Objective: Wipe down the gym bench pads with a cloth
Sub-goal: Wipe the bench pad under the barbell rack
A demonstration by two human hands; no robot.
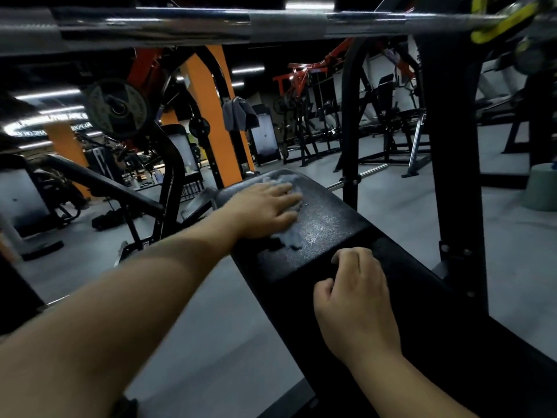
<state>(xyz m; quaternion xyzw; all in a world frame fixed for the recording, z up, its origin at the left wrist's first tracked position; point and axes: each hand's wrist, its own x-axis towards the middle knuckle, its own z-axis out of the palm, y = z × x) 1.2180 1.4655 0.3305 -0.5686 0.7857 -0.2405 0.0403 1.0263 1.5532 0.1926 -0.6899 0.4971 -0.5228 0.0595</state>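
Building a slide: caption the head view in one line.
Left hand presses a cloth on the bench pad; right hand rests curled on it, under a barbell.

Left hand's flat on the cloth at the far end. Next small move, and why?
Probably slide the left hand and cloth back along the bench pad toward the right hand: the cloth sits at the far end, with bare pad between it and that hand.

The bench pad (327, 227) is black with a fine speckled sheen; the cloth (290, 240) is pale grey-blue. The barbell (180, 23) is silver chrome, the pillar (208, 116) orange, the floor (211, 312) grey, the hanging towel (239, 115) dark grey.
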